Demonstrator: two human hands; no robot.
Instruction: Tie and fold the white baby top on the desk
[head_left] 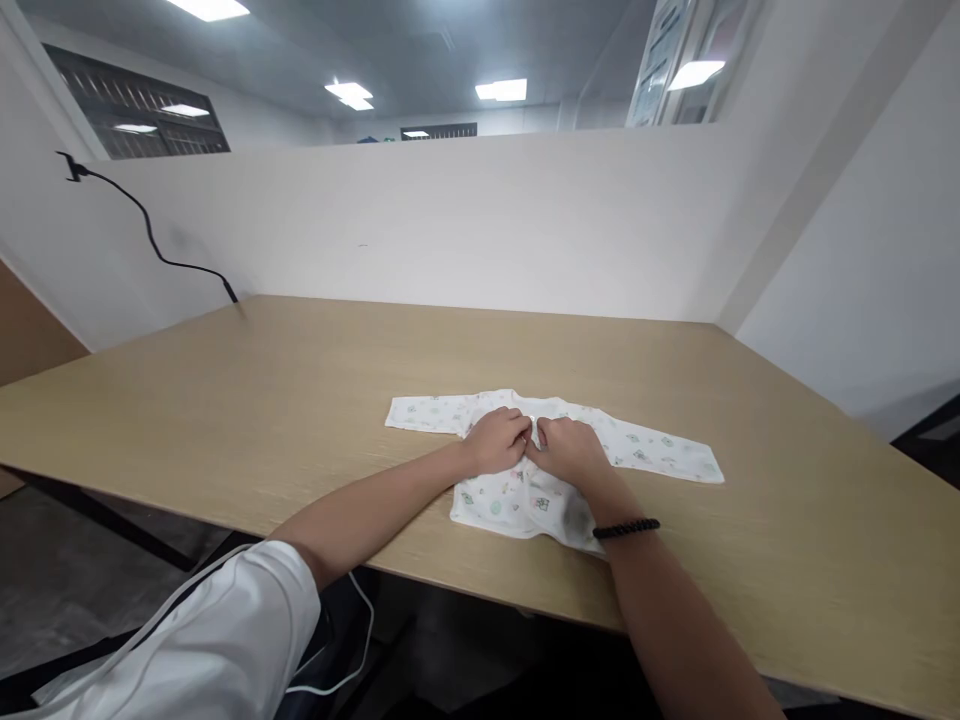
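Plainly both sets of fingers are curled in and pinching cloth at the chest of a small printed baby shirt (525,490) — left hand (496,438) and right hand (570,448) almost knuckle to knuckle at the front opening, near the neckline. Whether a snap sits between the fingertips is too small to tell. The garment lies flat, face up, both sleeves spread out left and right, so it looks smoothed but not folded — nothing is turned over yet. A black bead bracelet (626,527) circles the right wrist. The shirt rests near the front edge of a pale wooden table (225,400); a black cable (154,240) hangs at far left.
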